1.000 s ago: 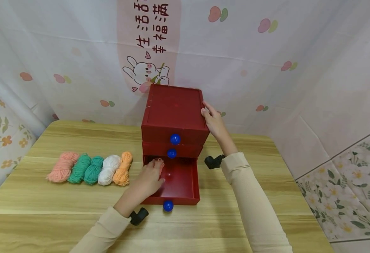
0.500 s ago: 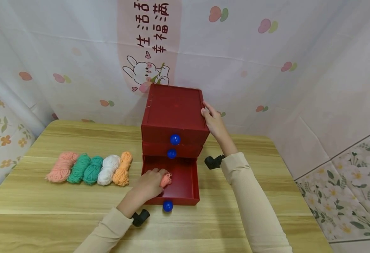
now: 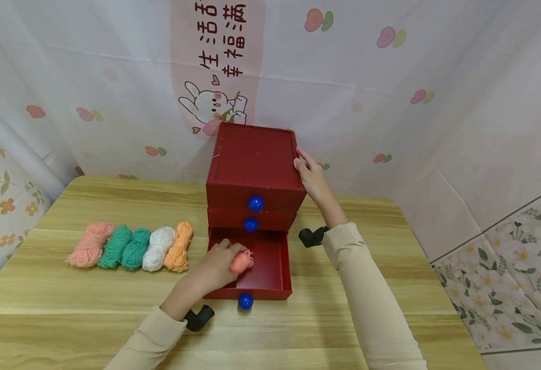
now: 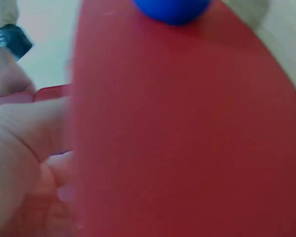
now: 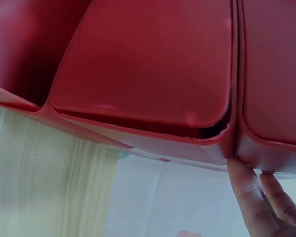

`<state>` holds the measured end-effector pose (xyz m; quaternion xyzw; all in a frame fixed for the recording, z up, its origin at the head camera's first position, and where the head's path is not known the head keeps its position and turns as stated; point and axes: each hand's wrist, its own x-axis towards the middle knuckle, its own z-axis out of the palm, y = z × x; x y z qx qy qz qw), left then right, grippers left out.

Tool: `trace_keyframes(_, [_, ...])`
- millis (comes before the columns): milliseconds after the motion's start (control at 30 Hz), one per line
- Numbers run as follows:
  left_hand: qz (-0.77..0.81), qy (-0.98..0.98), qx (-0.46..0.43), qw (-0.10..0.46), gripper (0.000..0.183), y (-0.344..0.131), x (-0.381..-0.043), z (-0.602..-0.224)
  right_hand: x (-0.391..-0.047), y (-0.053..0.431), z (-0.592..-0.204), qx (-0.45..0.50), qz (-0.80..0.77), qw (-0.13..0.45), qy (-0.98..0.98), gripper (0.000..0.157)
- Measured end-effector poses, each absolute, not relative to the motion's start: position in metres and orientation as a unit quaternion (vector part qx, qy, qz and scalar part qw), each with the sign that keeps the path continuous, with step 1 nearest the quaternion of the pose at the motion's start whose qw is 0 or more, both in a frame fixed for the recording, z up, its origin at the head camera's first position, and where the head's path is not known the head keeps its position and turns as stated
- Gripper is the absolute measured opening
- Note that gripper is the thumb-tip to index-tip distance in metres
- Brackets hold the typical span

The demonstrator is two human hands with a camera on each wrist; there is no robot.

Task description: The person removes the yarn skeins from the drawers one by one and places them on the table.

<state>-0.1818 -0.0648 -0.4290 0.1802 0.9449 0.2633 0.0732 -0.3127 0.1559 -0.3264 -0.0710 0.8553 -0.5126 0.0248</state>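
Note:
My left hand [image 3: 215, 268] is over the left part of the pulled-out bottom drawer [image 3: 270, 294] and grips a small coral-pink ball of yarn [image 3: 241, 262] above its floor. In the left wrist view the drawer front hides much of the hand, and the yarn is not plain there. Against the right side of the red three-drawer cabinet [image 3: 256, 156] rests my right hand [image 3: 314, 181], near the top edge. The right wrist view shows its fingers [image 5: 246, 190] extended along the cabinet's side.
Left of the cabinet several yarn skeins lie in a row: pink [image 3: 92, 245], two green, white [image 3: 159, 248] and orange [image 3: 180, 247]. The two upper drawers are closed, with blue knobs [image 3: 256, 203]. A printed curtain [image 3: 344, 103] hangs behind the wooden table [image 3: 367, 288].
The left hand has drawn the pink yarn from the back left of the bottom drawer towards its front and lifted it slightly into view. The right hand stays in place.

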Motion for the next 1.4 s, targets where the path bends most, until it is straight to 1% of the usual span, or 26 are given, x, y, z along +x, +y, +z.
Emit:
trace_keyframes(133, [0.319, 0.930, 0.173, 0.058, 0.050, -0.070, -0.180, -0.417, -0.313, 0.155, -0.326, -0.066, -0.519, 0.028, 0.852, 0.050])
trace_keyframes(333, [0.386, 0.908, 0.153, 0.056, 0.050, -0.087, -0.172, -0.396, -0.311, 0.154, -0.322, -0.063, -0.522, 0.035, 0.850, 0.049])
trace_keyframes(500, [0.411, 0.900, 0.144, 0.017, 0.050, -0.114, -0.166, -0.389, -0.314, 0.155, -0.327, -0.065, -0.517, 0.029, 0.853, 0.050])
trace_keyframes(600, [0.417, 0.899, 0.135, -0.005, 0.050, -0.132, -0.163, -0.388, -0.313, 0.154, -0.327, -0.064, -0.512, 0.027, 0.856, 0.050])
trace_keyframes(900, [0.406, 0.911, 0.072, -0.031, 0.054, -0.200, -0.152, -0.386, -0.313, 0.152, -0.327, -0.065, -0.515, 0.031, 0.854, 0.050])
trace_keyframes(1000, [0.394, 0.916, 0.056, -0.050, 0.054, -0.223, -0.150, -0.388, -0.313, 0.152, -0.327, -0.066, -0.520, 0.030, 0.851, 0.050])
trace_keyframes(1400, [0.330, 0.941, -0.014, -0.080, 0.056, -0.312, -0.155, -0.397, -0.312, 0.155, -0.325, -0.080, -0.522, 0.027, 0.849, 0.050])
